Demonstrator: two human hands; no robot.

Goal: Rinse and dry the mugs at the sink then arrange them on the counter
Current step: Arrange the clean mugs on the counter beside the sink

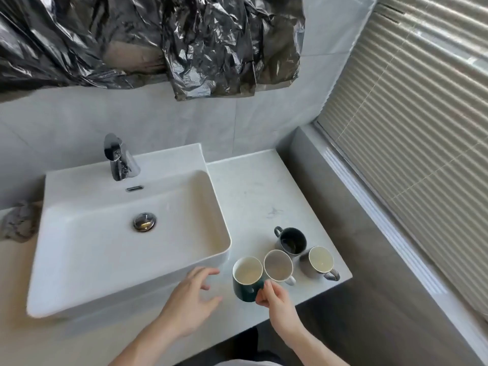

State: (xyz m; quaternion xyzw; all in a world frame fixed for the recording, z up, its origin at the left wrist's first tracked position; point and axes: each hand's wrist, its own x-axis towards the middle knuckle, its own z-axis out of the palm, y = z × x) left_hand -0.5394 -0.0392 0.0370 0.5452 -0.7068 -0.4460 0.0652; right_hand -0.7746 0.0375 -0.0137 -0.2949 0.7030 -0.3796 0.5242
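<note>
Four mugs clustered at counter's (253,186) front right corner. Right hand (274,299) pinches the green mug (247,280), by its handle I think; it touches the white mug (278,266). Left hand (194,299) open, fingers spread, holds nothing. Lift straight up before swinging left, or it drags its neighbour. Counter edge is close behind; sink (126,260) rim just left, basin clear room.

The right hand (274,299) covers the green mug's (244,282) handle. A crumpled grey object (18,223) at the left edge is half hidden behind the sink (126,262). Both forearms run off the bottom edge.
</note>
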